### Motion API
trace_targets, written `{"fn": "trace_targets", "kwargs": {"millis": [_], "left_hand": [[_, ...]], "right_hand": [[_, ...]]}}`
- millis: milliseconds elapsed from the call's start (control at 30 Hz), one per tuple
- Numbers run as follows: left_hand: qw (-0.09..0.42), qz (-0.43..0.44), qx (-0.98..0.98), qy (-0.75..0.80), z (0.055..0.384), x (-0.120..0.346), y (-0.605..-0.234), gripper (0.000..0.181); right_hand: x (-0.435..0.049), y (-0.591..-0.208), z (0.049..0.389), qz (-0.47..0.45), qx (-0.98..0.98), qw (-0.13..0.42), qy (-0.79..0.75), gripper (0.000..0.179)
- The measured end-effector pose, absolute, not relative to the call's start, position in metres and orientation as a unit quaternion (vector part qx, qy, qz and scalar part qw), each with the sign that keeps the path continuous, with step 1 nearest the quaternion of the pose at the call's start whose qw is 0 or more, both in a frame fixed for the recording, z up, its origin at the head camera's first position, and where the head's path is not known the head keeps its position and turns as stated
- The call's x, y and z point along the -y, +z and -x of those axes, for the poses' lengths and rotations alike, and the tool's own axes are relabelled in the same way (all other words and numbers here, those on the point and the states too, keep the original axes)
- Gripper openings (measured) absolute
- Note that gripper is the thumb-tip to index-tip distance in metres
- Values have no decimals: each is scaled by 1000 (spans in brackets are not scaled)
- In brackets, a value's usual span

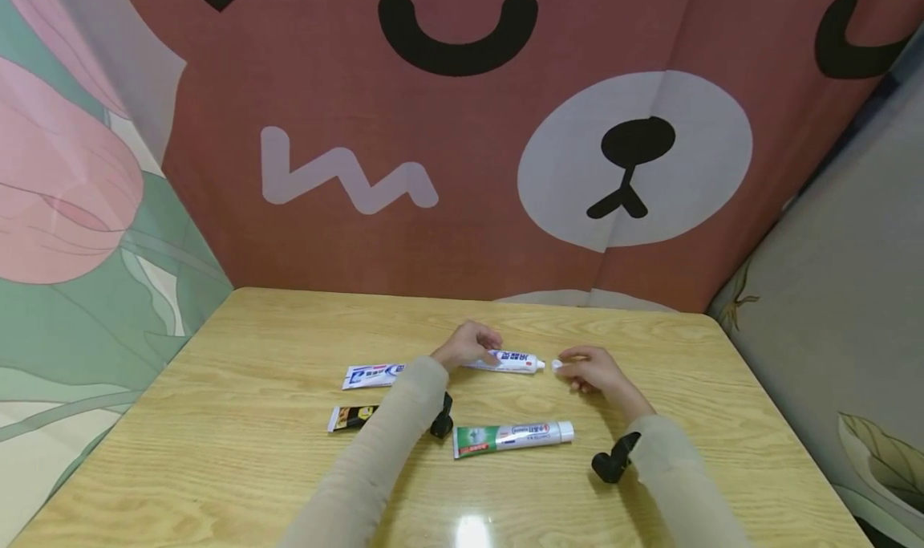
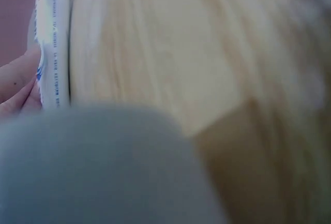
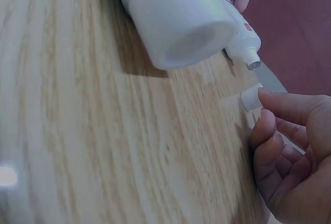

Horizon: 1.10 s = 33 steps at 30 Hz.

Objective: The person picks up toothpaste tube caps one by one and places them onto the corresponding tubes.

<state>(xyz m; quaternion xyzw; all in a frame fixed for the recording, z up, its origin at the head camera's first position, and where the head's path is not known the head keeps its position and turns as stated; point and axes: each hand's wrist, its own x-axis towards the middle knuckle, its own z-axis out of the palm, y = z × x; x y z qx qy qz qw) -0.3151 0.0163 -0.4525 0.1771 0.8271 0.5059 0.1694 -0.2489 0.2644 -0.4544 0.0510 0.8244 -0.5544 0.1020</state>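
Observation:
A white toothpaste tube with blue lettering (image 1: 516, 362) lies toward the back of the table. My left hand (image 1: 468, 346) grips it around the middle, fingers over its far side; the left wrist view shows the fingers (image 2: 19, 81) against its edge. Its bare threaded nozzle (image 3: 253, 63) points right. Just off that nozzle, my right hand (image 1: 597, 374) pinches a small white cap (image 3: 251, 98) at the fingertips. Nearer the front, a green and white toothpaste tube (image 1: 512, 437) lies with its cap on; that cap looms large in the right wrist view.
Left of the left forearm lie another white and blue tube (image 1: 370, 376) and a black and yellow tube (image 1: 351, 417), each partly hidden by the sleeve. Black wrist cameras are strapped to both arms. A brown cloth with a bear print (image 1: 462, 243) hangs behind the wooden table (image 1: 274, 331).

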Motion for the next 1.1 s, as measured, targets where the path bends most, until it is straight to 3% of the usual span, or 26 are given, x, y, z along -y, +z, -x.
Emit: {"fn": "trace_targets", "kwargs": {"millis": [633,1100], "left_hand": [[131,-212,-856,454,312,-19,-454,27],[133,-225,-866,426,312,-18,-451,16]], "right_hand": [[-262,-459,252,-17,-856,89,-509,40],[-257,-456,248,-31,-855,84,-511,39]]}}
